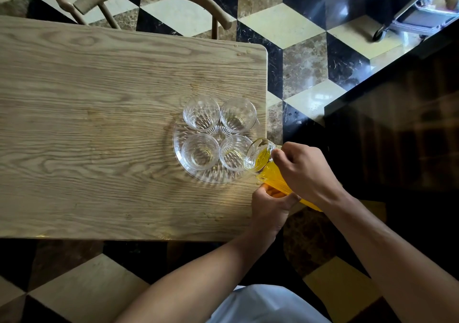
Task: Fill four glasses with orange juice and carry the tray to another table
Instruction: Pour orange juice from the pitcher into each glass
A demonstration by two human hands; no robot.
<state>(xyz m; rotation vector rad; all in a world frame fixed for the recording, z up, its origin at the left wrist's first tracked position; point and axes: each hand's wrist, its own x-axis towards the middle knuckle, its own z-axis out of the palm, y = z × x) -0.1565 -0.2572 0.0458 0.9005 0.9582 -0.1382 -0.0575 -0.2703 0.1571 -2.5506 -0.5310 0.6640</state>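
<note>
Currently you hold a pitcher of orange juice (267, 168) tilted toward the 4 glasses on the clear glass tray (181, 163), which sits near the right end of the wooden table (87, 123). Your right hand (305, 171) has its grip clamped around the pitcher's upper part near the rim; your left hand (269, 208) is closed under the lower body, taking the weight. The pitcher mouth hangs over the near-right glass (233, 152).

All 4 glasses look empty or close to it: near-left glass (200, 151), far-left glass (201, 112), far-right glass (238, 115). No stream is visible leaving the spout, so the pour seems about to begin.

Risks from here:
- Tray sits close to the table's right edge. A nudge from the pitcher or a forearm could push it toward the drop.
- Glasses stand touching or nearly so. A wide or fast stream could splash into the neighbour or onto the tray, making the later carry slippery.
- Pitcher looks well filled; tipping too sharply would surge past the rim.
- Far glasses require reaching over the near 2, and a low pitcher base could clip them.
- A few droplets already mark the far right corner of the table.
</note>
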